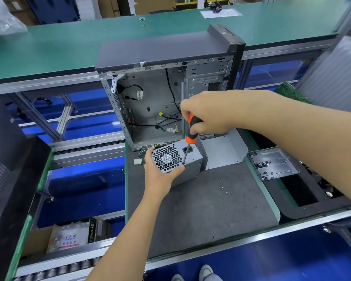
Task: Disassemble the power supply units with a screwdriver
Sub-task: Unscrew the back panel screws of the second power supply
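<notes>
Since the power supply unit (178,163) is a sheet-metal box with a honeycomb fan grille on its upper face, it is judged rigid, moderately heavy for its bulk, and smooth enough to skid on the grey mat (201,209) when pressed from above. It is stood on the mat, on the table, just in front of the open computer case (160,88), with its wire bundle and a white connector (137,161) trailing to the left. The unit is steadied by the left hand (160,175), whose grip is wrapped over the near edge of the grille face, thumb on the front edge and fingers on the left side. Holding by the solid edges is judged sounder than pressing on the perforated grille; sharp sheet edges are a likely hazard. The screwdriver (187,142) is held near upright by the right hand (209,112), the grip closed around the orange and black handle, with the tip set at a screw near the front right corner of the top face. Loose screws (222,185) lie on the mat to the right; a tray of dark screws (272,163) sits farther right.
</notes>
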Available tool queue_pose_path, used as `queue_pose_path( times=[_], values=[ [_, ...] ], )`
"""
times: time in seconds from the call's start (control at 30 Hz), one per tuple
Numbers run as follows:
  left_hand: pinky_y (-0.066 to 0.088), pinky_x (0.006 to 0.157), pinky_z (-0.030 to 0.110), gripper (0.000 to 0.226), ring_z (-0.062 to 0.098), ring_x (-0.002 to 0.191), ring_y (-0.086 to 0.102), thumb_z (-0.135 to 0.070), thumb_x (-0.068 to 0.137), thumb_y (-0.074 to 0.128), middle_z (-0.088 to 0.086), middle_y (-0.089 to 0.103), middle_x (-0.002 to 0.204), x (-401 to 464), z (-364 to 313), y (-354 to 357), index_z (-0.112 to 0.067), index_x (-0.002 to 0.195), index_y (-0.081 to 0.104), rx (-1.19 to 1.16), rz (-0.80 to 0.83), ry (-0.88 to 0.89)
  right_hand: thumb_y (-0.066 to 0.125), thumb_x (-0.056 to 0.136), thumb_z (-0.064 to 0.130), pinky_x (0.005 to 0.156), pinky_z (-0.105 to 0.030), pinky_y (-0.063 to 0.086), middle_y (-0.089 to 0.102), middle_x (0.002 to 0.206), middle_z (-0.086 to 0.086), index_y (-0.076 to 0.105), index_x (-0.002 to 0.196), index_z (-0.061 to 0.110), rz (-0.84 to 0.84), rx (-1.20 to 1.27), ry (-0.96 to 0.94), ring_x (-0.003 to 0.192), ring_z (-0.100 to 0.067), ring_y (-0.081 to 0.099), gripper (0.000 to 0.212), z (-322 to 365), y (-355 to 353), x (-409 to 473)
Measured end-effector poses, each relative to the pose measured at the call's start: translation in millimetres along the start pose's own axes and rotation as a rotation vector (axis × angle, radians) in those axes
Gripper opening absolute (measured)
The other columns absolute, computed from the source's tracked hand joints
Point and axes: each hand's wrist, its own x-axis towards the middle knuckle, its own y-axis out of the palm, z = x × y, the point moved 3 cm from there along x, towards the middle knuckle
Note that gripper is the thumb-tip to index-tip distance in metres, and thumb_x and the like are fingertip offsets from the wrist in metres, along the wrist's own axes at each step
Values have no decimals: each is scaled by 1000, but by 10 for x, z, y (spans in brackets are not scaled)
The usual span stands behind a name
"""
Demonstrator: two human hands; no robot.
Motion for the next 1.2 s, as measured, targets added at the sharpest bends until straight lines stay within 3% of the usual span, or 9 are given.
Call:
queue_pose_path(
  times=[0.13, 0.3, 0.37, 0.5, 0.7, 0.83, 0.97, 1.07, 1.2],
  values=[
    [39, 93, 28, 113, 15, 122, 49, -36, 62, 94, -4, 41, 141, -5, 0, 7, -44, 146, 19, -13, 0, -2, 69, 88, 29, 79, -44, 50, 42, 104, 5, 46, 109, 31, 28, 156, -37, 91, -20, 50, 32, 27, -1, -34],
    [38, 91, 27, 112, 15, 121, 49, -37, 63, 94, -3, 41, 140, 0, -1, 0, -44, 145, 19, 2, -3, 3, 34, 89, 77, 53, -35, 33, 36, 77, 0, 40, 102, 19, -12, -135, 217, 69, -23, 46, 59, 102, -35, -83],
    [38, 90, 27, 111, 15, 121, 49, -37, 62, 94, -3, 42, 140, -3, 2, 0, -45, 144, 19, 0, -3, -1, 28, 99, 64, 48, -32, 30, 33, 74, -3, 46, 104, 19, -39, -354, 178, 62, -24, 42, 49, 175, -58, -62],
    [38, 91, 27, 111, 14, 120, 48, -36, 62, 94, -4, 41, 139, -8, -2, 2, -46, 144, 20, -4, -5, -2, 38, 101, 51, 53, -34, 37, 35, 73, -4, 44, 102, 13, -64, -230, 117, 57, -21, 40, 39, 190, -65, -20],
    [38, 94, 28, 110, 15, 121, 49, -36, 62, 94, -4, 43, 138, 4, 1, 4, -44, 144, 21, -3, -3, 2, 65, 88, 22, 65, -37, 40, 41, 109, 3, 42, 111, 33, 13, -4, 37, 94, -27, 42, 35, 99, -46, -15],
    [38, 92, 25, 111, 14, 120, 49, -36, 62, 94, -4, 43, 138, 1, -7, 8, -43, 144, 20, -9, 2, 6, 54, 89, 64, 82, -47, 47, 38, 114, 0, 41, 119, 30, 91, 40, 127, 100, -28, 42, 47, 72, -4, -39],
    [37, 91, 26, 110, 14, 120, 49, -37, 62, 94, -4, 43, 138, 0, -13, 8, -44, 144, 21, -10, 3, 0, 40, 105, 23, 50, -34, 30, 33, 97, -8, 33, 143, 30, -39, -161, 125, 70, -27, 40, 39, 151, 63, -46],
    [38, 93, 26, 111, 13, 120, 49, -36, 62, 94, -4, 43, 139, -1, -3, 7, -43, 145, 21, -16, 5, -2, 41, 104, 42, 52, -35, 32, 39, 81, -6, 42, 104, 14, -100, -183, 216, 69, -27, 42, 27, 167, 45, -23],
    [39, 93, 28, 110, 15, 121, 49, -36, 62, 94, -4, 43, 138, -4, -12, 7, -44, 144, 21, -10, 5, -2, 68, 89, 40, 61, -34, 41, 49, 94, -5, 44, 102, 20, -113, 72, 86, 77, -26, 52, 33, 199, 4, 28]
  ],
)
